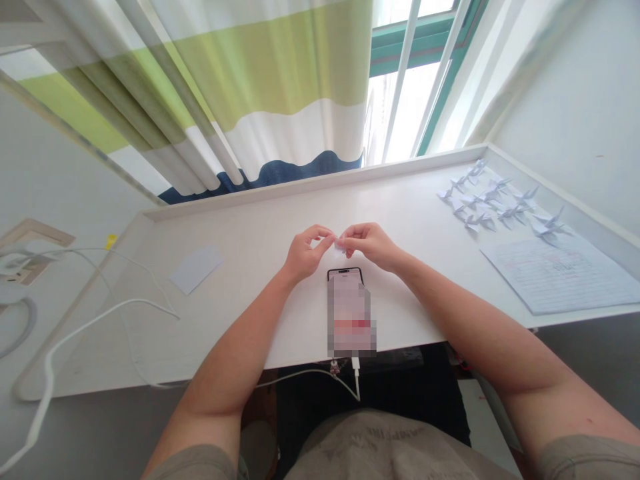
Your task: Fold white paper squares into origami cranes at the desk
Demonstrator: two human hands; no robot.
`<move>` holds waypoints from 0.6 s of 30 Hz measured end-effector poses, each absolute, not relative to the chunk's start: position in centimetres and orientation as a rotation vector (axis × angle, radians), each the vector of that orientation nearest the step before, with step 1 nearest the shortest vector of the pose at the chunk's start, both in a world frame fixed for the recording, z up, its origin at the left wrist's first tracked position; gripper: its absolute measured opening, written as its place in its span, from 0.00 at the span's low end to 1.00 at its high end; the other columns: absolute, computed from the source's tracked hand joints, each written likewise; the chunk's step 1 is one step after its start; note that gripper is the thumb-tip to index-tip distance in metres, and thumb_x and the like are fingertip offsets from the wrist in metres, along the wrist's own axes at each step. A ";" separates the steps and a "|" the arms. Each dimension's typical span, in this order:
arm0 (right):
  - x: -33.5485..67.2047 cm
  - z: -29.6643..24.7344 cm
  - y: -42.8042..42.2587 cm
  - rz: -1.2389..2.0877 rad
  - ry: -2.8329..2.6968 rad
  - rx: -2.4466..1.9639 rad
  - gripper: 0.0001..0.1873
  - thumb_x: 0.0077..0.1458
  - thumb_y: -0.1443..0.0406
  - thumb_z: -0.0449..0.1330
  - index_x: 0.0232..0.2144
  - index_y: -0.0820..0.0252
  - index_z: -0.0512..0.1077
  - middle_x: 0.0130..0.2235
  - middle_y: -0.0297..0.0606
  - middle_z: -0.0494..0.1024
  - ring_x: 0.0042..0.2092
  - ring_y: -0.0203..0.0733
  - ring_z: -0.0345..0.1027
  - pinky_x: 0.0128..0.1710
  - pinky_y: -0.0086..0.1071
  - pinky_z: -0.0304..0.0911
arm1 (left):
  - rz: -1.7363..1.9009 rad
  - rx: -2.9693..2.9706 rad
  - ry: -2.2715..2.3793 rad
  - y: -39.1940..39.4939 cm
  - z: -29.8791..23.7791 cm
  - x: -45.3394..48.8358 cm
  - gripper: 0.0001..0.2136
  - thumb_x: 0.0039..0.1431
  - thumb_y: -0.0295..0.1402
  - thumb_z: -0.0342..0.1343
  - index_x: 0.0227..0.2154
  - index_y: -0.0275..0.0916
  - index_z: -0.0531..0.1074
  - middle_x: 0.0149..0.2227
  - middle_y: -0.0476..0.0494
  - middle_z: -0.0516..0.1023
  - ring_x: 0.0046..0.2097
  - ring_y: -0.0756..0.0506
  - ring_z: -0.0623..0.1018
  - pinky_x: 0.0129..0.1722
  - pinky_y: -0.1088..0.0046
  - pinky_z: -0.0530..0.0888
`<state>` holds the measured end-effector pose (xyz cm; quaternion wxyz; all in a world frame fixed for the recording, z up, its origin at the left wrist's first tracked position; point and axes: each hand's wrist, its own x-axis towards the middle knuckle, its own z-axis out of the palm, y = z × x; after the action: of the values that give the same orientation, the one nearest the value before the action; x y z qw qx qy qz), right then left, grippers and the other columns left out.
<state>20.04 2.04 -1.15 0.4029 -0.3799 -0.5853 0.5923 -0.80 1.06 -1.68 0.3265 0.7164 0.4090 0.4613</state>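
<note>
Khaki shorts (380, 447) fill the bottom of the view, and both bare forearms reach forward from there over the near edge of the white surface (260, 220). A phone (351, 310) lies face up at the middle of that near edge, its lower end overhanging slightly. Its screen is blurred. A white charging cable (357, 377) is plugged into its lower end and runs off to the left below the edge.

Just beyond the top of the phone the two hands meet. The left hand (303, 257) and the right hand (373, 245) each have thumb and forefinger drawn together. Both grips are closed on a small folded paper (340, 245), which is held just above the surface between the fingertips. The piece is tiny and mostly hidden, so its shape cannot be told.

Toward the far right corner of the surface a cluster of pale paper cranes (493, 200) stands in loose rows, well apart from the hands. Nearer along the right edge lies a lined sheet (560, 273), flat and just beside the cranes. On the left half a blank white slip (195, 268) lies flat, and thin white cords (145, 303) trail across the left end of the surface. Behind the far edge hangs a curtain (250, 100) striped green, white and navy, beside a bright window (425, 73).
</note>
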 end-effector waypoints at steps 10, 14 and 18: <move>19.9 -1.1 1.9 1.442 -1.500 -0.950 0.15 0.49 0.54 0.75 0.26 0.57 0.78 0.24 0.33 0.78 0.28 0.38 0.69 0.33 0.36 0.64 | 1.218 1.825 1.184 0.1 -1.0 0.5 0.10 0.70 0.35 0.56 0.32 0.42 0.78 0.39 0.44 0.82 0.44 0.43 0.78 0.53 0.65 0.71; 20.0 -1.3 1.9 1.403 -1.556 -0.972 0.17 0.50 0.52 0.75 0.27 0.58 0.79 0.25 0.34 0.79 0.28 0.38 0.70 0.32 0.35 0.64 | 1.207 1.814 1.170 0.0 -0.9 0.3 0.09 0.68 0.35 0.59 0.31 0.42 0.79 0.39 0.44 0.83 0.44 0.43 0.78 0.54 0.65 0.71; 20.0 -1.3 2.0 1.363 -1.593 -0.970 0.19 0.50 0.50 0.75 0.30 0.58 0.79 0.24 0.33 0.79 0.28 0.39 0.71 0.33 0.35 0.66 | 1.193 1.805 1.215 0.1 -0.6 0.2 0.07 0.66 0.34 0.61 0.31 0.43 0.80 0.38 0.45 0.83 0.43 0.43 0.78 0.53 0.65 0.71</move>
<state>20.01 1.96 -1.31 0.4039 -0.3841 -0.6309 0.5396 0.17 0.11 -0.62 0.3242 0.6881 0.4632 0.4547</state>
